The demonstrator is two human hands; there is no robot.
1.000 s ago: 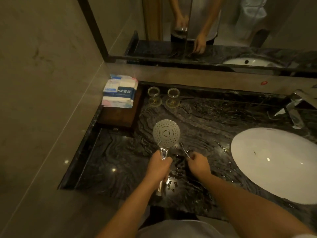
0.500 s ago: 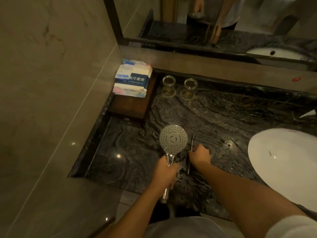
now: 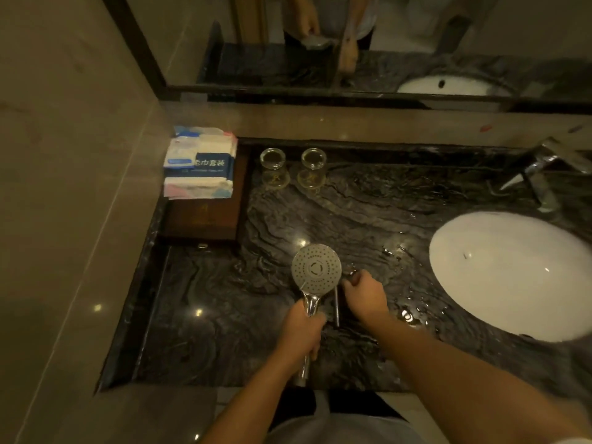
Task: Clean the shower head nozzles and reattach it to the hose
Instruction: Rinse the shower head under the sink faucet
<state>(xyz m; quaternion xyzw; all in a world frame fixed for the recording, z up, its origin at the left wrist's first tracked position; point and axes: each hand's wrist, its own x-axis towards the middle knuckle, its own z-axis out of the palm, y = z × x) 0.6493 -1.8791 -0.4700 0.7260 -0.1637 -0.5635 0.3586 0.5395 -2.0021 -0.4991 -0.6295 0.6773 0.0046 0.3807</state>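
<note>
Shower head [image 3: 316, 268], nozzle face up, above the wet table [image 3: 368, 216].
Left hand [image 3: 301, 331] grips its handle; right hand [image 3: 363, 294], earlier nearer the handle, now sits beside the face, fingers pinching a thin tool [image 3: 336, 304]: cleaning stage, hose unseen.

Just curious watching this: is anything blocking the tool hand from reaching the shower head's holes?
Nothing visible does. The left hand grips the handle, so the shower head faces up uncovered. The right hand holds a thin metal tool right beside its rim.
</note>
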